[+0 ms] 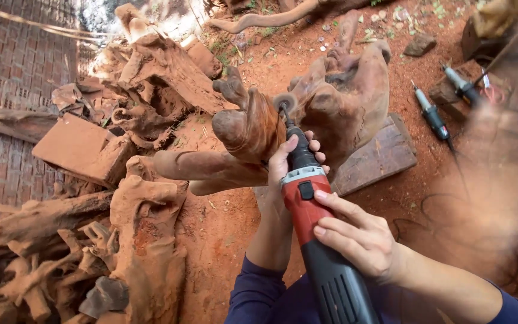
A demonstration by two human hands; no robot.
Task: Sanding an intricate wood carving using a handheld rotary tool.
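Head view. Grinder (316,234), red and black, held in both my hands. My left hand (292,159) is wrapped closed around its black neck, just behind the small sanding wheel (284,103). My right hand (358,237) grips the red body, fingers curled over the top. The wheel touches the reddish carved root piece (331,102), which rests on a dark wooden plank (379,159). 2 more power tools (433,117) lie on red dirt to the right. Rough root stumps (145,228) are stacked left.
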